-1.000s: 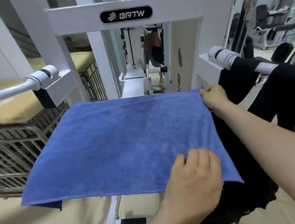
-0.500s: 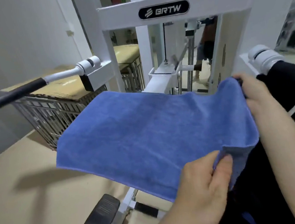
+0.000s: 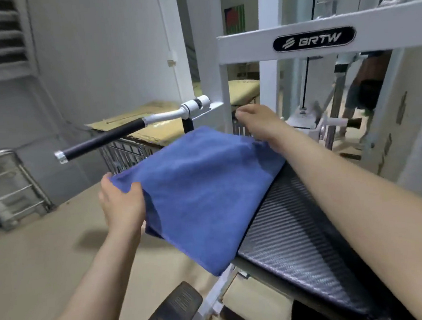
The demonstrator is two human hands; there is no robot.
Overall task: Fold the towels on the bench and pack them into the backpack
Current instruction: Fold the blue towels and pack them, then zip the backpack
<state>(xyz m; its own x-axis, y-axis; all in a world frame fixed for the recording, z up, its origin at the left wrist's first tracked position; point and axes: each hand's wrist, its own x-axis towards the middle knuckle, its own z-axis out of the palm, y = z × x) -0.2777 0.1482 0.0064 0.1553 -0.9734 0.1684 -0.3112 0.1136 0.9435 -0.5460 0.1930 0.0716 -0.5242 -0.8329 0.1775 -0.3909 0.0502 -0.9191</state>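
A blue towel (image 3: 202, 188), folded in half, lies across the left part of the black textured bench pad (image 3: 295, 226) and hangs over its left edge. My left hand (image 3: 121, 200) grips the towel's near left corner, thumb on top. My right hand (image 3: 257, 120) holds the far corner near the white machine frame, fingers curled down onto the cloth. No backpack is in view.
The white BRTW machine frame (image 3: 314, 39) stands behind the bench. A black-gripped handle bar (image 3: 106, 141) juts out to the left. Wire cages topped with cardboard (image 3: 148, 122) stand by the wall. A metal trolley (image 3: 5, 188) is far left, a black foot pad (image 3: 172, 316) below.
Both hands carried the towel's right edge over to the left, folding it in half. The bench pad is now uncovered on the right, and my view swung left.
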